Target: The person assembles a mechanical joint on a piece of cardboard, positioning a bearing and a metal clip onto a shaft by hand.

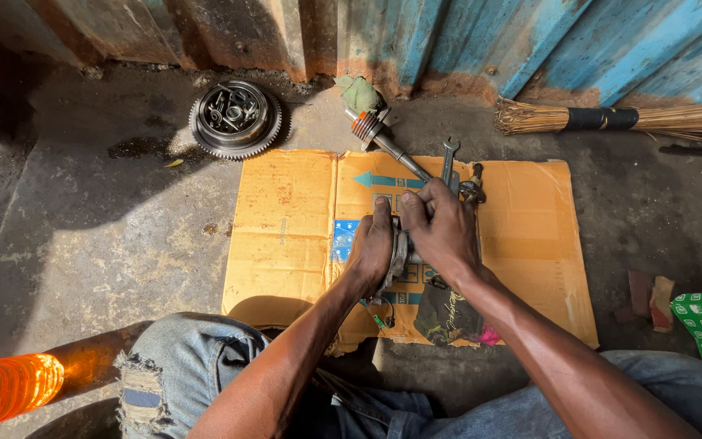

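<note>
The left hand and right hand both clamp around a round metal part held between them, above the cardboard sheet on the floor; a spanner lies just beyond the fingers, a clutch basket well apart

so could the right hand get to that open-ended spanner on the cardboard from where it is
Probably yes: the spanner lies in the open just beyond the right hand, nothing across it, though that hand is now gripping the metal part.
</note>
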